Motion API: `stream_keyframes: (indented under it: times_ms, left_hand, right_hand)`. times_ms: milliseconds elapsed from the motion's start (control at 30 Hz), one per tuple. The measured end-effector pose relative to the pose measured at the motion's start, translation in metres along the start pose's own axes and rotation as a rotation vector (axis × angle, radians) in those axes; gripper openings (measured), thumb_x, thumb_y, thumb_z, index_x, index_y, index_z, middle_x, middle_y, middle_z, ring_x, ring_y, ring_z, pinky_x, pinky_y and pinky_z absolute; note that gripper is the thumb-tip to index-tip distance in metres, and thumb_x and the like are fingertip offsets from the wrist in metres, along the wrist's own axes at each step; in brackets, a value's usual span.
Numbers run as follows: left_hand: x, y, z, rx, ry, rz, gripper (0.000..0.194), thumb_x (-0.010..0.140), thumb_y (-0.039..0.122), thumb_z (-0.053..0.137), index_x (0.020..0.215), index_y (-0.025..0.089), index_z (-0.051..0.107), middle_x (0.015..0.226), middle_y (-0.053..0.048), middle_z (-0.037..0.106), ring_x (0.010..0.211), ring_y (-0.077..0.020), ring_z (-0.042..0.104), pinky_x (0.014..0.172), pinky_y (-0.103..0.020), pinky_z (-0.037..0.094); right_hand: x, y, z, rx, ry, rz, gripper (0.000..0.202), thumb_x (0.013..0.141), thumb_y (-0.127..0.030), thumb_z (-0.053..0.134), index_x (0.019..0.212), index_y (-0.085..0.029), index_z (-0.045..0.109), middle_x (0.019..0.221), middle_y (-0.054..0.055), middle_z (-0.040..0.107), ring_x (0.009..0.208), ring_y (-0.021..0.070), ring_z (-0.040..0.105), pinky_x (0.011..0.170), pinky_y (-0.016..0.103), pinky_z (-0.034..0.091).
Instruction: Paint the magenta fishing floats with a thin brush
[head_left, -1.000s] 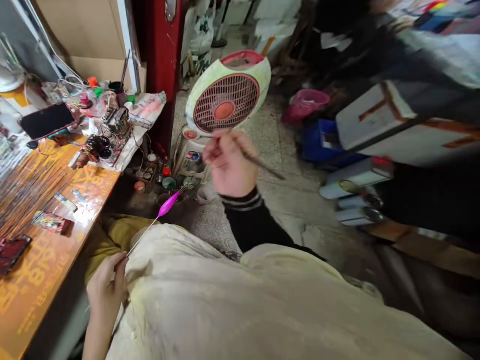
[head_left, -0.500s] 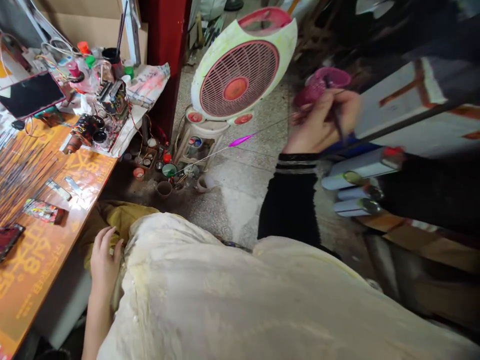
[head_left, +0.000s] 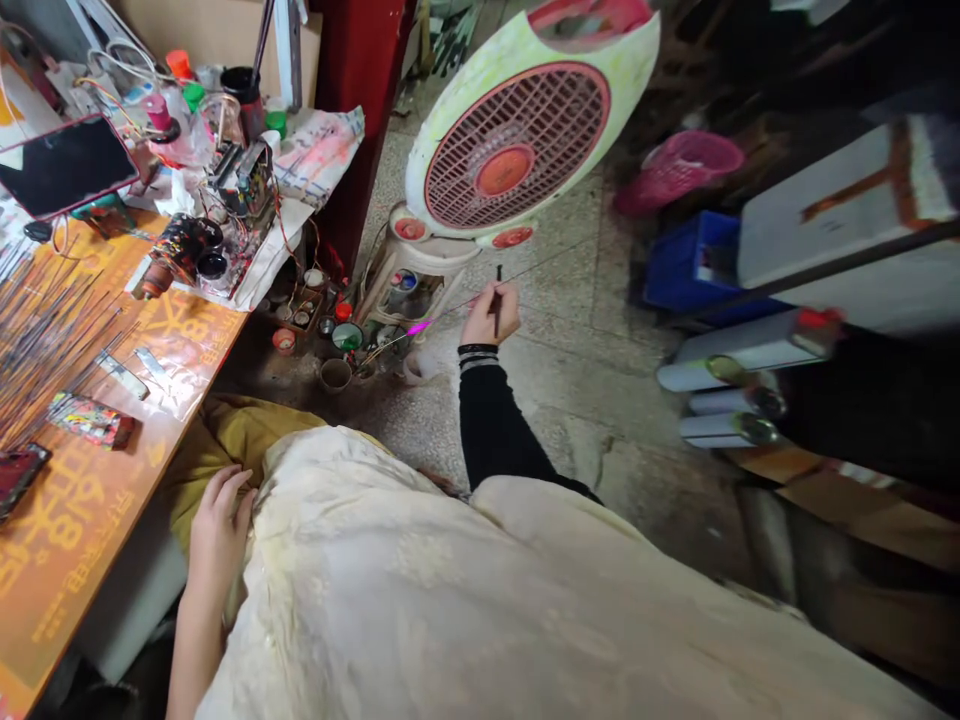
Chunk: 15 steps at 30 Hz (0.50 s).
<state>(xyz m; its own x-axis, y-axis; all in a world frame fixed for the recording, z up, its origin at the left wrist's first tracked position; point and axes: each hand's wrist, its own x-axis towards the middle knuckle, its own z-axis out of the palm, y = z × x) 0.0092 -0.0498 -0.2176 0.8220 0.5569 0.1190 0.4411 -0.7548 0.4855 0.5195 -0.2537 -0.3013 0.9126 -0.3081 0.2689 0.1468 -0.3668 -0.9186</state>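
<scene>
My right hand is closed around a thin dark stick and a long thin rod, out over the floor in front of the fan. The rod carries a bright magenta float-shaped piece and slants down left toward small paint cups. On my lap, at the edge of the pale cloth, rests my left hand, fingers loosely spread and holding nothing visible.
A white and red fan stands ahead. On the left, an orange table bears thin rods, a phone and a small machine. A blue bin, a pink basket and canisters stand at the right.
My right hand has moved left and down from near the pink basket to below the fan. The magenta piece has moved left and down toward the cups. The view has shifted slightly.
</scene>
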Motion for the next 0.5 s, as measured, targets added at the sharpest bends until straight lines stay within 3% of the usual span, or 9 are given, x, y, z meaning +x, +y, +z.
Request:
stream_keyframes:
  times_ms: [267, 400, 500]
  left_hand:
    - [0.0, -0.002, -0.004, -0.037, -0.067, 0.015, 0.028, 0.102, 0.038, 0.053, 0.118, 0.021, 0.07, 0.122, -0.009, 0.071, 0.108, -0.0229, 0.071, 0.094, -0.036, 0.059]
    - [0.001, 0.0, -0.01, -0.028, -0.069, 0.025, 0.025, 0.102, 0.035, 0.054, 0.116, 0.021, 0.07, 0.119, -0.008, 0.072, 0.106, -0.0219, 0.072, 0.093, -0.035, 0.059]
    - [0.003, 0.003, -0.014, -0.018, -0.05, 0.044, 0.024, 0.102, 0.034, 0.055, 0.115, 0.021, 0.07, 0.117, -0.007, 0.073, 0.104, -0.021, 0.072, 0.092, -0.034, 0.06]
  right_hand:
    - [-0.041, 0.066, 0.028, 0.058, -0.039, 0.327, 0.027, 0.096, -0.038, 0.055, 0.105, -0.013, 0.061, 0.076, -0.002, 0.065, 0.067, 0.0134, 0.067, 0.065, 0.026, 0.058]
    - [-0.05, 0.081, 0.026, 0.058, -0.051, 0.461, 0.027, 0.099, -0.036, 0.055, 0.11, -0.012, 0.062, 0.078, -0.002, 0.066, 0.07, 0.0129, 0.068, 0.068, 0.026, 0.06]
    - [-0.053, 0.084, 0.019, 0.037, -0.054, 0.556, 0.029, 0.103, -0.036, 0.054, 0.117, -0.012, 0.062, 0.09, 0.002, 0.069, 0.078, 0.0131, 0.069, 0.074, 0.029, 0.061]
